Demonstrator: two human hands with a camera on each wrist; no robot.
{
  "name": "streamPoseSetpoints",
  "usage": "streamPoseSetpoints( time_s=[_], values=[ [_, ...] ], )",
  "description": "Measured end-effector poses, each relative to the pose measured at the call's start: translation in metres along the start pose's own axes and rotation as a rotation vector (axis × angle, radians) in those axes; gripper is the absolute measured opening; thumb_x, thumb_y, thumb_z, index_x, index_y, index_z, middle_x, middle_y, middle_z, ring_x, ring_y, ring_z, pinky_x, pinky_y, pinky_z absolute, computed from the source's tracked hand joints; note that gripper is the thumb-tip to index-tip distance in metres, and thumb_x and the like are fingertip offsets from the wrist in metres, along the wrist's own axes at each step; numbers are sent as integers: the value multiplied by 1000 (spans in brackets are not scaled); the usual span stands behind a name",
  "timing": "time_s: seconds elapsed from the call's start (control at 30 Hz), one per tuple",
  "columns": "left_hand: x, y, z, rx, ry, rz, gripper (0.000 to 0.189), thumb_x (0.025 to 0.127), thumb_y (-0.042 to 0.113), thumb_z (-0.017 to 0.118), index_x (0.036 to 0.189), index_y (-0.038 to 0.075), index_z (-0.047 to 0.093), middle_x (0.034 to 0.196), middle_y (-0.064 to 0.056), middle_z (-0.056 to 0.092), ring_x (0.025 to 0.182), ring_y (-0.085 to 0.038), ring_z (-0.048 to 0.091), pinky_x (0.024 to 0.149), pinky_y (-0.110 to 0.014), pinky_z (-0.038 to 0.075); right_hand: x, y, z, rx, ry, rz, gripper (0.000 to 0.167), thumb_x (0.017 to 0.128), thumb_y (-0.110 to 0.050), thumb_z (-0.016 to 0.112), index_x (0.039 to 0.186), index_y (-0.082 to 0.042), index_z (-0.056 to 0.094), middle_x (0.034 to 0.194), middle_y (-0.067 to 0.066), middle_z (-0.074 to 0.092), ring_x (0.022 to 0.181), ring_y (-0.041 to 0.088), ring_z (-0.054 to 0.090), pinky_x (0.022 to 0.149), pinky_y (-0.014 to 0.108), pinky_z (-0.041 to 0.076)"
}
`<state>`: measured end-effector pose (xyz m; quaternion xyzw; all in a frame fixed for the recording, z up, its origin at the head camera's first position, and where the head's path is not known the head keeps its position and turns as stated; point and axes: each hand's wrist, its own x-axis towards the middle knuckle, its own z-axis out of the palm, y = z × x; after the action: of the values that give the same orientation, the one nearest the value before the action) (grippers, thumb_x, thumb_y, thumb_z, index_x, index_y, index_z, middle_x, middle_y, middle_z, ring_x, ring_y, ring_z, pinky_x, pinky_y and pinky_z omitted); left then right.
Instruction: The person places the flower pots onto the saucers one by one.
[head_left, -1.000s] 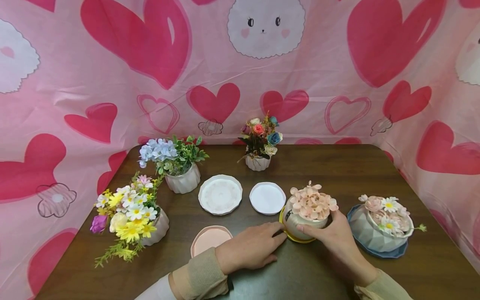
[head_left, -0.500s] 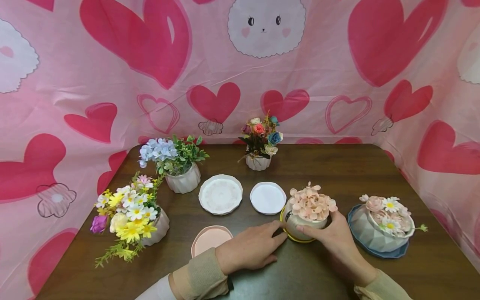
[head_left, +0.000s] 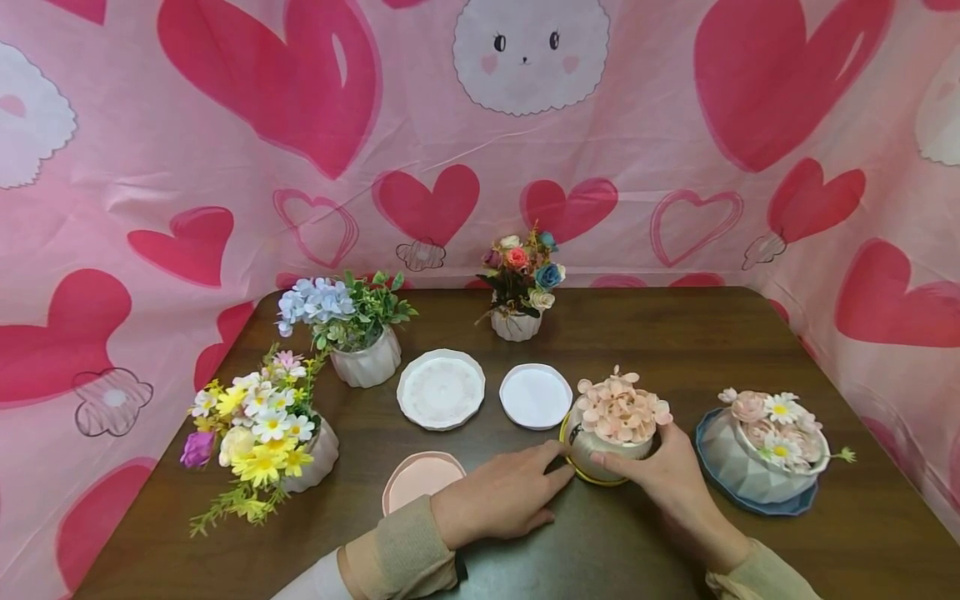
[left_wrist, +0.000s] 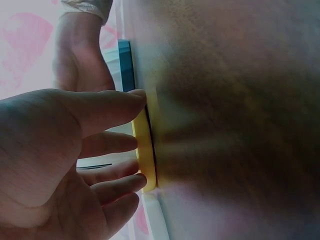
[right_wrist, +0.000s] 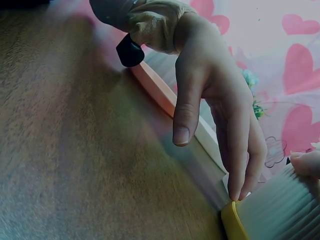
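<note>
A ribbed pale flower pot (head_left: 591, 454) with peach blossoms (head_left: 622, 407) stands on a yellow saucer (left_wrist: 145, 155) at right of centre. My right hand (head_left: 678, 483) grips this pot, its thumb across the near side; the other fingers are mostly hidden behind it. On the saucer's left edge rest the fingertips of my left hand (head_left: 504, 493), fingers extended. The left wrist view shows that hand's thumb and fingers along the yellow rim. Just right of my right hand, a faceted white pot (head_left: 750, 458) with pink and white flowers sits on a blue saucer (head_left: 806, 504).
Two white saucers (head_left: 441, 390) lie mid-table, one larger. A pink saucer (head_left: 422, 482) is partly covered by my left arm. Potted yellow-and-white flowers (head_left: 266, 425), blue flowers (head_left: 318, 302) and mixed roses (head_left: 522, 271) stand left and back. Heart-printed cloth (head_left: 427, 204) surrounds the table.
The pot in my right hand and its blossoms have shifted very slightly on the saucer. My left hand stays at the saucer's edge.
</note>
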<state>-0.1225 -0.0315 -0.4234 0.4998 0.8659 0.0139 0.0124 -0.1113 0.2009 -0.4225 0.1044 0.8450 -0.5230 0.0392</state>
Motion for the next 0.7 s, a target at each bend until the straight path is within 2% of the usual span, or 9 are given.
streamPoseSetpoints(
  time_s=[0.7],
  values=[
    [0, 0, 0, 0, 3, -1, 57, 89, 38, 71, 138, 16, 52, 145, -5, 45, 125, -14, 56, 94, -27, 53, 0, 3, 3, 17, 3, -19, 102, 70, -29, 90, 148, 1, 31, 147, 23, 44, 136, 32, 43, 114, 48, 33]
  ],
)
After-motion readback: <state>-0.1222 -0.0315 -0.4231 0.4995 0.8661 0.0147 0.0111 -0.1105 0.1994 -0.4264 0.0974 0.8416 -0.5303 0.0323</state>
